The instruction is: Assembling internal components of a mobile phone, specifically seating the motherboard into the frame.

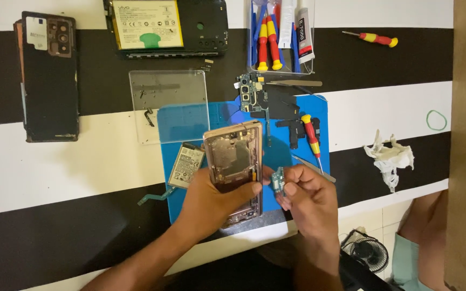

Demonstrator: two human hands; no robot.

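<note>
My left hand (211, 202) grips a stripped phone frame (234, 156), metal and pinkish, held upright over the blue work mat (190, 118). My right hand (308, 196) pinches a small green circuit board (278, 180) just right of the frame's lower edge. Both hands are over the near part of the mat. A grey battery (186, 164) with a flex cable lies on the mat to the left of the frame.
A motherboard (252, 94), black parts and a red-yellow screwdriver (311, 134) lie on the mat's far side, tweezers (311, 167) beside my right hand. Clear plastic lid (165, 94), opened phone (165, 27), back cover (49, 75), tool box (279, 35), crumpled tissue (389, 156).
</note>
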